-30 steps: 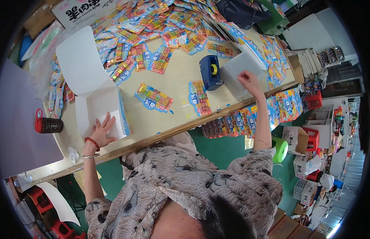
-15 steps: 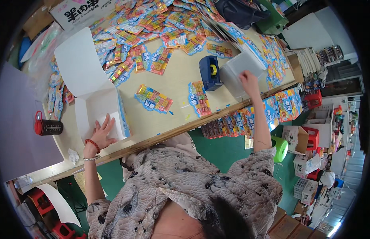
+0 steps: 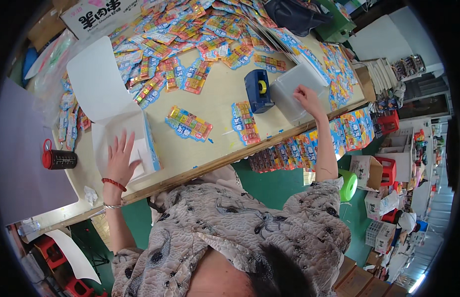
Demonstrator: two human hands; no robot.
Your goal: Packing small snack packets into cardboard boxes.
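A white cardboard box (image 3: 136,123) stands on the table at the left, its lid (image 3: 96,79) folded back. My left hand (image 3: 121,159) is open above the box, fingers spread, holding nothing. Farther right lies a stack of clear plastic sheets (image 3: 284,94). My right hand (image 3: 308,100) is over that stack with its fingers curled and pinched together; whatever is between them, if anything, is too small to make out. Beside the stack stands a dark blue tape dispenser (image 3: 258,94) with a yellow roll. Two colourful snack packets, one left (image 3: 189,123) and one right (image 3: 245,123), lie between my hands.
A large pile of snack packets (image 3: 190,29) covers the far side of the table. At the left stands a dark bottle with a red lid (image 3: 59,159), near a crumpled tissue (image 3: 91,195). Rows of blue printed boxes (image 3: 309,148) stand below the table's wooden front edge (image 3: 215,161).
My left hand has risen off the box's inside, its fingers now stretched away from me. My right hand has shifted slightly left and its fingers stay pinched.
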